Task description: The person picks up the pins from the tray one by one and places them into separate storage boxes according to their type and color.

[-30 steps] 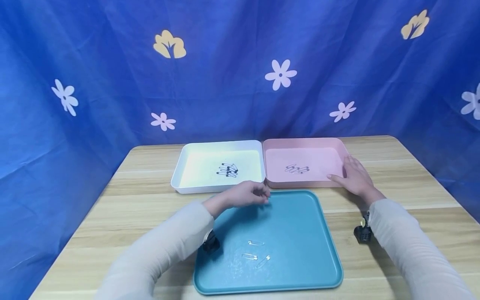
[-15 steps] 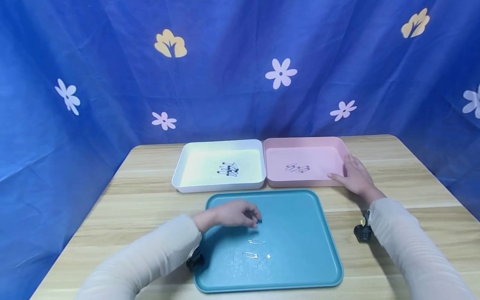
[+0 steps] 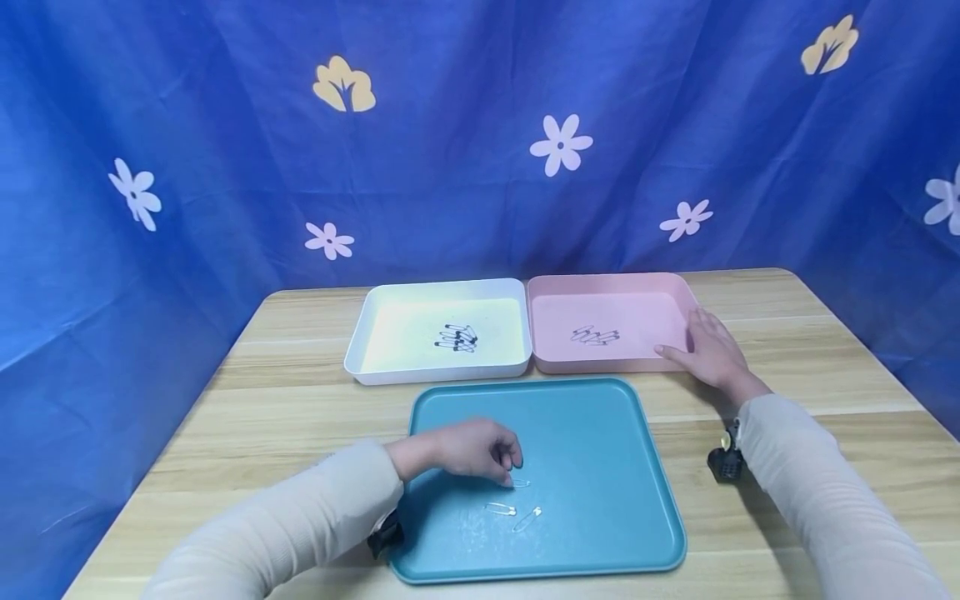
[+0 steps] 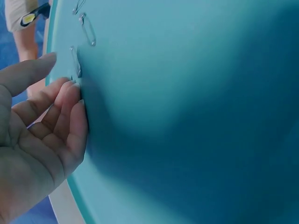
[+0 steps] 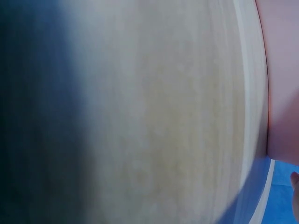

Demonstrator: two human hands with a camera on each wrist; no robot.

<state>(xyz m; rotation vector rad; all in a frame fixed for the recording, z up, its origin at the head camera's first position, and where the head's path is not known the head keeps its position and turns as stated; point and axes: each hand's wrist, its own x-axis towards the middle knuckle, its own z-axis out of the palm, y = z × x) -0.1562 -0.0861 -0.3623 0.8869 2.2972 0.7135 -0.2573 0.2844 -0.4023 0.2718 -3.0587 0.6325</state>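
Note:
My left hand is low over the teal tray, fingers loosely bent and fingertips right at a silver safety pin. In the left wrist view, the thumb of that hand stands apart from the fingers, with the safety pin lying just beyond them. Closer to the tray's front lie two more safety pins, one flat and one slanted. My right hand rests against the right front corner of the pink tray, its fingers along the side wall.
A white tray beside the pink one holds a heap of black safety pins. Several dark-looking safety pins lie in the pink tray. All stand on a wooden table before a blue curtain.
My left hand has come back from near the white tray's front edge, down over the teal tray to the rearmost safety pin. The right hand has stayed on the pink tray.

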